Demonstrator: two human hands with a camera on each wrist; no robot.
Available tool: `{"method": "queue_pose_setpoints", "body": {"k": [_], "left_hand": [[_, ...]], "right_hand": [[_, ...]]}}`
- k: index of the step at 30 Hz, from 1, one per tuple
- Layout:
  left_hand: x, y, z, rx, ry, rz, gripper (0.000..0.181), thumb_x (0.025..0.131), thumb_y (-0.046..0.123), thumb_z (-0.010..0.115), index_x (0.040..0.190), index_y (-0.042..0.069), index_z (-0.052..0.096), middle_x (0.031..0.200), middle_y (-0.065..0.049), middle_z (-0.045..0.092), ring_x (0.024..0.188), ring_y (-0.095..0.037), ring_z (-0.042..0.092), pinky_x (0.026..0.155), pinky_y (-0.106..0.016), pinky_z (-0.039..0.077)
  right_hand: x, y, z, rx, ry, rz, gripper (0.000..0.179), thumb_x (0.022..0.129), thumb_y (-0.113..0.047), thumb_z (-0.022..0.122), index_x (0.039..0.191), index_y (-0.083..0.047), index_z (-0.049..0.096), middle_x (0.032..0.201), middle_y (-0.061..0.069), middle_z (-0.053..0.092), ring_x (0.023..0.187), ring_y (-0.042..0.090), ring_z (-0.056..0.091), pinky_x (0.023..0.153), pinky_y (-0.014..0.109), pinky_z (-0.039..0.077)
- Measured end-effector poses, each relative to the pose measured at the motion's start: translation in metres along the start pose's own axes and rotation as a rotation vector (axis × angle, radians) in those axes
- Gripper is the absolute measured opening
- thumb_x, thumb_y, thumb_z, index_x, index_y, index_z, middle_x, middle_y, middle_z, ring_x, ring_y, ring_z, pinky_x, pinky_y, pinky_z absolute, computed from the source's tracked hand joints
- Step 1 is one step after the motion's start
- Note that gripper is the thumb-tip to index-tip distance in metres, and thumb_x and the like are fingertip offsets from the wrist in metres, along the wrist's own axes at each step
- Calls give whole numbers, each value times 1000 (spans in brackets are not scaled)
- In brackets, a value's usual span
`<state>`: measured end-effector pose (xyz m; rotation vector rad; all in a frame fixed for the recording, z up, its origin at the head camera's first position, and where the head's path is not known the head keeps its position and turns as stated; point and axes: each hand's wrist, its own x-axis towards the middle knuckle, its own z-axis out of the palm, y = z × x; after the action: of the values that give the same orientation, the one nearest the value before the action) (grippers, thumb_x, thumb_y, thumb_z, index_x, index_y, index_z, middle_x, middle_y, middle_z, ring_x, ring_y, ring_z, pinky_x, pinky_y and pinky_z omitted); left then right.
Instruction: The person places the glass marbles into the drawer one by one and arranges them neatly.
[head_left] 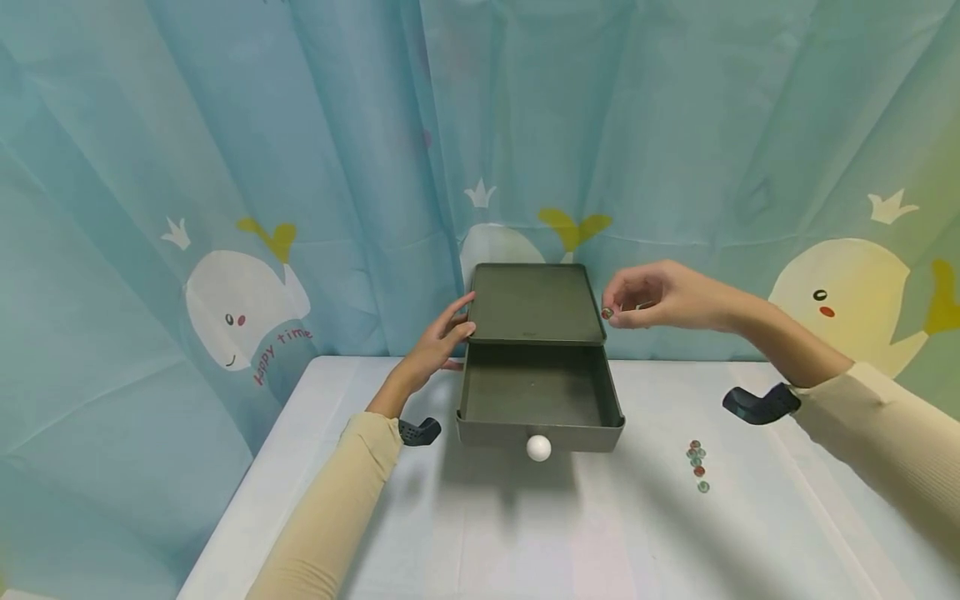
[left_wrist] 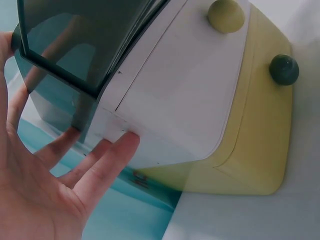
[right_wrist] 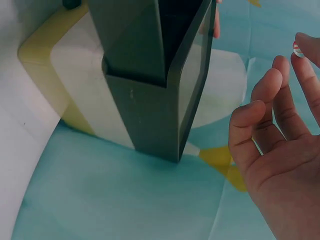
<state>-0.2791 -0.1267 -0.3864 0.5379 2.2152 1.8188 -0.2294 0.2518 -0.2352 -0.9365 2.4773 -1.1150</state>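
Note:
A small drawer cabinet has a dark green top tier (head_left: pixel 532 302), whose drawer (head_left: pixel 534 387) is pulled out toward me by its white knob (head_left: pixel 538 448). The drawer's inside looks bare. My left hand (head_left: pixel 433 346) rests on the cabinet's left side, its fingers stretched along the green and white tiers in the left wrist view. Right of the cabinet top, my right hand (head_left: pixel 667 296) is raised in the air. Its thumb and forefinger pinch a small glass marble (right_wrist: pixel 297 49) with red and white in it. The other fingers are loosely bent.
Several red and green marbles (head_left: pixel 696 462) lie in a short line on the white table (head_left: pixel 525 533), right of the cabinet. Under the green tier sit a white tier (left_wrist: pixel 170 90) and a yellow tier (left_wrist: pixel 267 130). A whale-print curtain (head_left: pixel 375 167) hangs behind.

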Motion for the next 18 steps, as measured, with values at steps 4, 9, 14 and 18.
{"method": "queue_pose_setpoints", "body": {"k": [4, 9, 14, 18], "left_hand": [[0, -1, 0, 3, 4, -3, 60, 104, 45, 53, 159, 49, 29, 166, -9, 27, 145, -36, 40, 97, -63, 50], [-1, 0, 1, 2, 5, 5, 61, 104, 45, 53, 159, 49, 29, 165, -10, 27, 144, -37, 40, 96, -63, 51], [-1, 0, 1, 4, 8, 8, 60, 104, 46, 53, 159, 50, 30, 165, -10, 28, 144, -36, 41, 96, -62, 51], [-1, -1, 0, 1, 7, 9, 59, 104, 45, 53, 158, 50, 30, 165, -10, 28, 144, -37, 40, 96, -63, 51]], "right_hand": [[9, -5, 4, 20, -42, -24, 15, 94, -17, 77, 105, -10, 69, 99, 11, 69, 87, 28, 66, 77, 35, 55], [21, -10, 10, 36, -84, -74, 13, 94, -13, 76, 104, -10, 69, 100, 14, 67, 86, 33, 64, 76, 35, 56], [32, -15, 14, 44, -112, -98, 11, 94, -9, 75, 103, -10, 69, 101, 12, 67, 88, 42, 61, 74, 35, 55], [41, -19, 19, 51, -137, -113, 11, 95, -9, 74, 104, -9, 69, 101, 12, 67, 89, 43, 61, 74, 37, 55]]}}
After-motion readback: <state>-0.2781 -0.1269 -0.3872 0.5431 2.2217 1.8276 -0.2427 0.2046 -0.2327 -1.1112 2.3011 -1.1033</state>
